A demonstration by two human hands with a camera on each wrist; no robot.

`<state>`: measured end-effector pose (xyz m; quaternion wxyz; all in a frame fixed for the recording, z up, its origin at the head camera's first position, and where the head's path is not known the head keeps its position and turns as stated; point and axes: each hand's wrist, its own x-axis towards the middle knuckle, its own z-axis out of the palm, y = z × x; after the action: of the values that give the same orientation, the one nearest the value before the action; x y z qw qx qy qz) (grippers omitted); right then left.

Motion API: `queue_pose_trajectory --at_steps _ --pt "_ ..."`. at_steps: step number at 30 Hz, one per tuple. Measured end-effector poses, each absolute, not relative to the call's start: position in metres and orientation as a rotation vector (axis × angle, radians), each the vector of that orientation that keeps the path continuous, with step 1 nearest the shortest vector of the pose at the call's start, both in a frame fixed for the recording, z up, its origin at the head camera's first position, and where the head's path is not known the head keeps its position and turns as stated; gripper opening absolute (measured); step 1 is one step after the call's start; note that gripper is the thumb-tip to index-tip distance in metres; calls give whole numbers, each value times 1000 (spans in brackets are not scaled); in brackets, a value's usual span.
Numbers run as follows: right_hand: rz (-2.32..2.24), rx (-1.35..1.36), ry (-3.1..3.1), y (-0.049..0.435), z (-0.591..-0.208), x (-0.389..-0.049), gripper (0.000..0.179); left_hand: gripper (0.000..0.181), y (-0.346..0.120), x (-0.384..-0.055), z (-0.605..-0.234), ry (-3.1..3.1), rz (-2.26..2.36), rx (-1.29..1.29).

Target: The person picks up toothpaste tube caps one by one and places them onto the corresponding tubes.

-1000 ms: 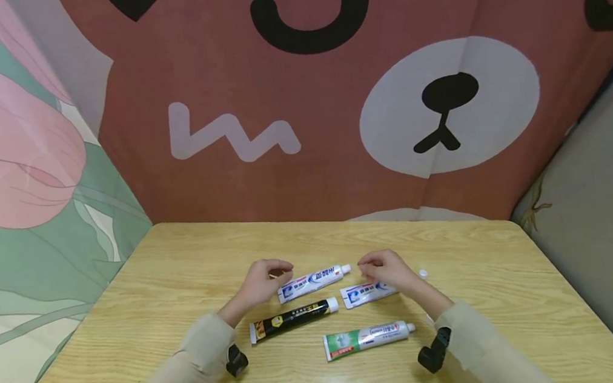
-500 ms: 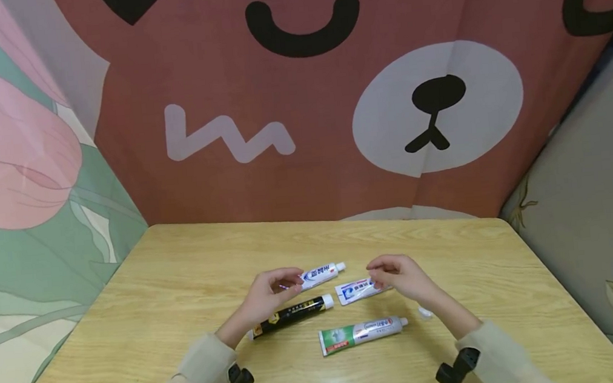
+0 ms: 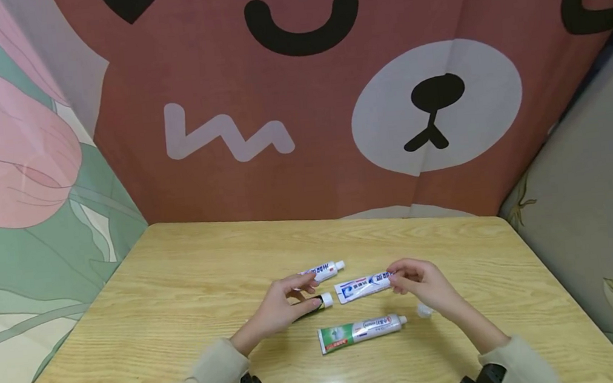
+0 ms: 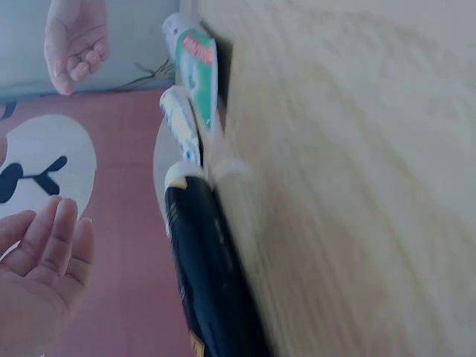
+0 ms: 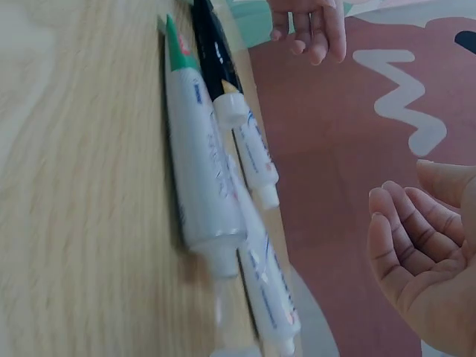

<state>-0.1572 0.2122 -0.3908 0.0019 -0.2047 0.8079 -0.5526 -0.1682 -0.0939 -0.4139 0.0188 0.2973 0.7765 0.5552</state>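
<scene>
My left hand hovers with loosely bent fingers over a black toothpaste tube, hiding most of it in the head view. Behind it, partly covered by the fingers, lies a white-and-blue toothpaste tube. Above the capped end of a second white-and-blue tube is my right hand, its fingers softly curved. Both wrist views show a gap between the hands and the tubes, with nothing held. Nearest to me lies a green-and-silver toothpaste tube.
A small white round piece lies right of the green-and-silver tube, beside my right wrist. All of these rest on a light wooden table. A brown bear-printed cloth hangs behind the table's far edge.
My left hand has moved right and nearer to me, from the far white-and-blue tube to above the black one. My right hand has shifted right, uncovering more of the second white-and-blue tube.
</scene>
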Motion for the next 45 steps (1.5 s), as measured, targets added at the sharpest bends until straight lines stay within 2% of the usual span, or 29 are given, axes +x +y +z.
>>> queue_pose_trajectory --at_steps 12,23,30,39,45 --pt "-1724 -651 2590 235 -405 -153 30 47 -71 -167 -421 2448 1542 1128" --pt "-1688 -587 2633 253 -422 -148 38 67 -49 -164 -434 2578 1231 1189" --pt "-1579 -572 2706 265 -429 -150 36 62 -42 -166 -433 2548 1187 1150" --pt "-1415 -537 2732 280 -435 -151 38 53 -33 -168 -435 2519 1058 1227" --pt "-1377 -628 2619 288 -441 -155 42 70 -28 -168 -435 2562 898 1224"
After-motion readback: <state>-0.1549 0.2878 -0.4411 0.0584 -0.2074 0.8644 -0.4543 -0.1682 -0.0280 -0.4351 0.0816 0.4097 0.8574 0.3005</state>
